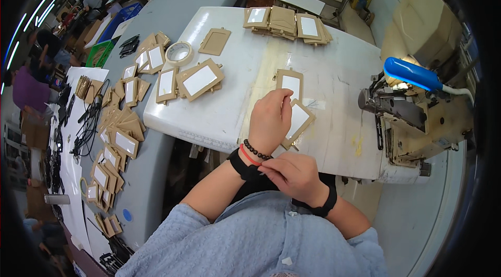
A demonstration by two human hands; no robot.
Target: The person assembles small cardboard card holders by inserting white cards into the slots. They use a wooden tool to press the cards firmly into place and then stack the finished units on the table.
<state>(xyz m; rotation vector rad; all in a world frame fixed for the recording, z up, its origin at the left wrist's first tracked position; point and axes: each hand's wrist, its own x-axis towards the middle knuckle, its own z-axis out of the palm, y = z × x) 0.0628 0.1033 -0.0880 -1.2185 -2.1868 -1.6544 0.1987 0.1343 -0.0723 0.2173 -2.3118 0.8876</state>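
My left hand is raised over the near side of the white table, its fingers curled in and nothing showing between them. A beaded bracelet, a red cord and a black wristband circle that wrist. My right hand reaches across, its thumb and fingers pinched at the edge of the black wristband, close to the red cord. Just beyond my left hand lie a tan frame-like pouch with a white panel and a second tan pouch, tilted and partly covered by the hand.
On the right stands a sewing machine with a blue lamp. Stacked tan pouches sit at the table's far edge. A tape roll and more pouches lie left. Piled pouches cover a grey side table.
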